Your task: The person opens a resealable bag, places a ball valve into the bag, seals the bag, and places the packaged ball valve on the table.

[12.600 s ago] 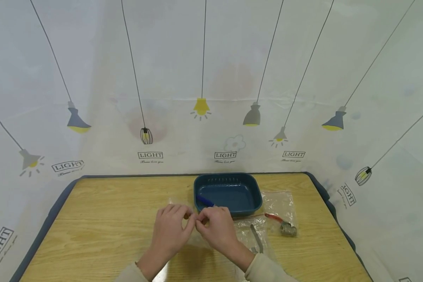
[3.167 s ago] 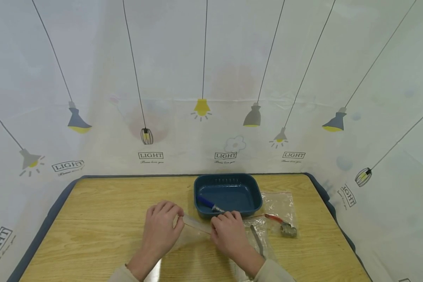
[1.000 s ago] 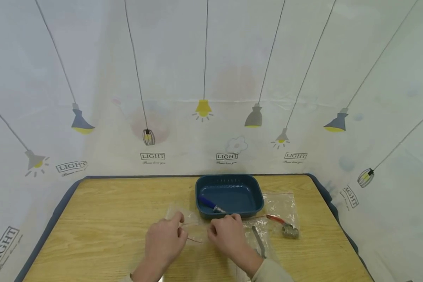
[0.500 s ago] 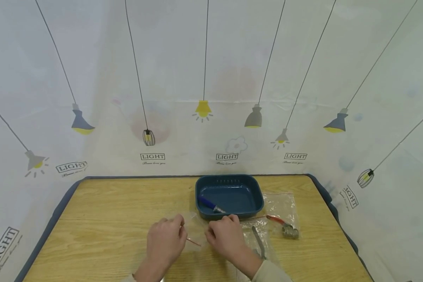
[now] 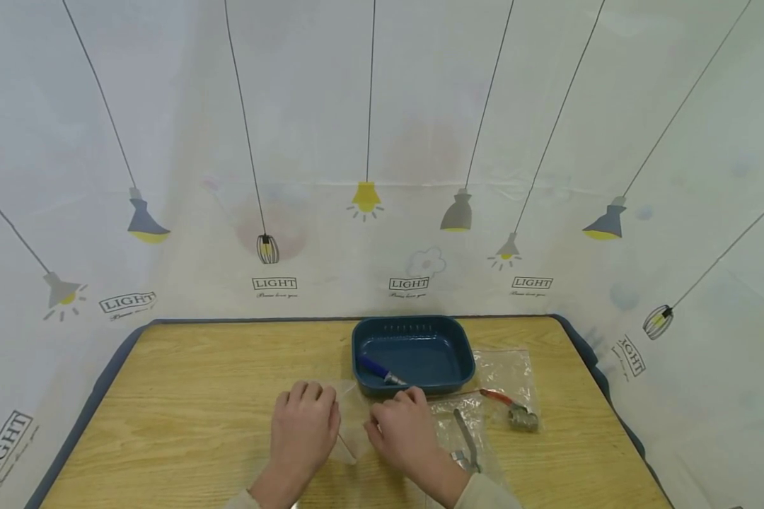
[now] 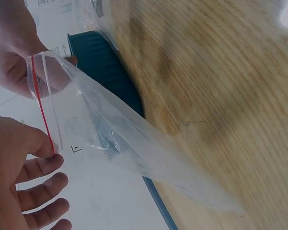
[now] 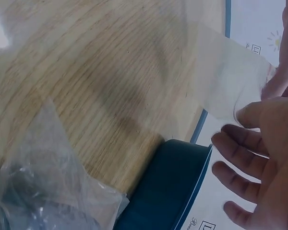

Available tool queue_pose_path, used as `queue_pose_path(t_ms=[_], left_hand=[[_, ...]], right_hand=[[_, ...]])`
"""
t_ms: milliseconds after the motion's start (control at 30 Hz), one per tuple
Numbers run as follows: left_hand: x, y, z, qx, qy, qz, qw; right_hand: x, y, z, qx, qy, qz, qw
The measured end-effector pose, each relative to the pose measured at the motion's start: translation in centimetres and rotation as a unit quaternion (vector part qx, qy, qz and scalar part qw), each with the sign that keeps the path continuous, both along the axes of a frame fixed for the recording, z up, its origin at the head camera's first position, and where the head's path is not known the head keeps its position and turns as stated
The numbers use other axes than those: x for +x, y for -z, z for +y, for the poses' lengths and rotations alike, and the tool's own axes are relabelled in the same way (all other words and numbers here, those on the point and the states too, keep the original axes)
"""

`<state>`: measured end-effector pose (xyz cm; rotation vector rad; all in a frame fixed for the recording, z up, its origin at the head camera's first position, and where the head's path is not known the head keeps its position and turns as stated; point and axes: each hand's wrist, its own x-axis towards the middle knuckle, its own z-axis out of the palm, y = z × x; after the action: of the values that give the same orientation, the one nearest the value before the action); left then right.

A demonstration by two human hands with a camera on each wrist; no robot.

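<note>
A clear zip bag (image 6: 115, 124) with a red line along its mouth is stretched between my two hands. My left hand (image 5: 302, 431) pinches one end of that mouth between thumb and forefinger; its other fingers (image 6: 43, 187) lie loosely bent. At the opposite corner my right hand (image 5: 404, 431) holds the bag with thumb and finger, though its grip is partly hidden. The bag looks flat, and I see nothing inside. Just beyond the hands stands a dark blue tray (image 5: 426, 353), holding a blue-handled metal piece (image 5: 375, 366).
Right of the tray, a red-handled valve (image 5: 522, 417) lies on a clear bag (image 5: 509, 367). Closer in, beside my right wrist, another clear bag holds a metal part with a grey lever (image 5: 466, 431). A wooden table (image 5: 197, 396) lies under everything.
Earlier my hands were close together, then drew apart with the bag between them. Over the last second my left hand has turned, swinging the red edge to a steeper slant. The tray stays put.
</note>
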<state>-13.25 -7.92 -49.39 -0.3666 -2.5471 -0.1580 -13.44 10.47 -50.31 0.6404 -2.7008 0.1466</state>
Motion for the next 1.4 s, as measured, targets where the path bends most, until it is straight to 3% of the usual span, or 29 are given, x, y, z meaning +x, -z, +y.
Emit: queue_pose_path(t_ms=[200,400,667,933,1233,1400], left_hand=[[-0.3,0.3,-0.3,0.012,0.008,0.035,0.9993],[-0.4,0.4,-0.5,0.017,0.004,0.028,0.9995],[-0.4,0.1,-0.6,0.014,-0.006,-0.002,0.9999],[-0.2,-0.1,-0.4,0.016,-0.004,-0.027,0.9995],[-0.1,-0.1,-0.2,0.009,-0.01,-0.046,0.9989],[-0.1,-0.3,0.0,0.01,-0.01,-0.048,0.9988]], right_hand=[[-0.6,-0.4,0.4,0.005,-0.008,0.045,0.9989],[-2.8,-1.3,1.5,0.017,0.008,0.071,0.9973],[-6.2,-2.1,2.3,0.11,0.045,-0.003,0.9929],[-9.1,-1.1,1.8,0.179,0.051,-0.063,0.9805],[-11.2,-0.2,1.1,0.207,0.038,-0.151,0.9659],[-11.7,0.0,1.1,0.198,0.027,-0.177,0.9636]])
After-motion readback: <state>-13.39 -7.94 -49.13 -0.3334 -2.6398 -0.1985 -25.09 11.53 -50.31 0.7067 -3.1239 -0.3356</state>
